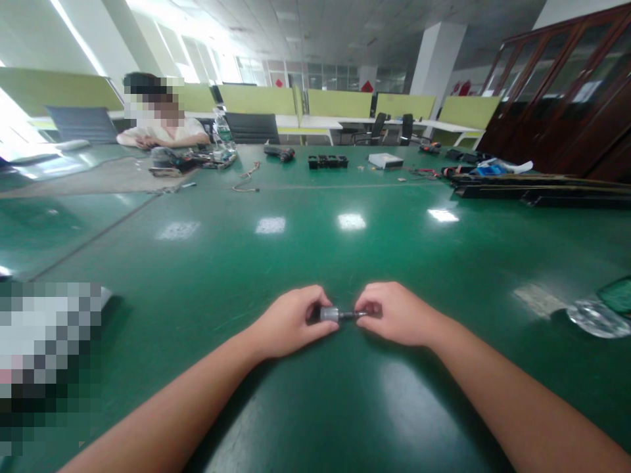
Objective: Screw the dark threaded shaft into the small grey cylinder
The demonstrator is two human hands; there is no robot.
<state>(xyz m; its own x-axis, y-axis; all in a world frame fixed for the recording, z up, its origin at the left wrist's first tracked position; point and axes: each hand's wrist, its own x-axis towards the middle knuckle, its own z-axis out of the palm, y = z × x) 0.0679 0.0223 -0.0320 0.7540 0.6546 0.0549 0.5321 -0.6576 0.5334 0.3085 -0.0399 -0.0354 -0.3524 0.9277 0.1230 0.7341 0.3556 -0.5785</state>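
Observation:
A small metal tool (330,314) with a thick grey cylinder on the left and a thin dark shaft on the right lies level just over the green table (296,256). The fingers of my left hand (298,322) are closed round the thick cylinder. My right hand (394,313) pinches the far end of the thin shaft between thumb and fingers. Both hands are low in the middle of the view, a short gap apart, and the shaft shows between them. The right tip of the shaft is partly covered by my fingers.
Across the table sits a person (165,128) with folded arms. Along the far edge lie a black block (328,161), a white box (385,160), cables and long dark bars (566,190). A clear bottle (599,318) lies at the right; a blurred-out object (49,335) is at the left.

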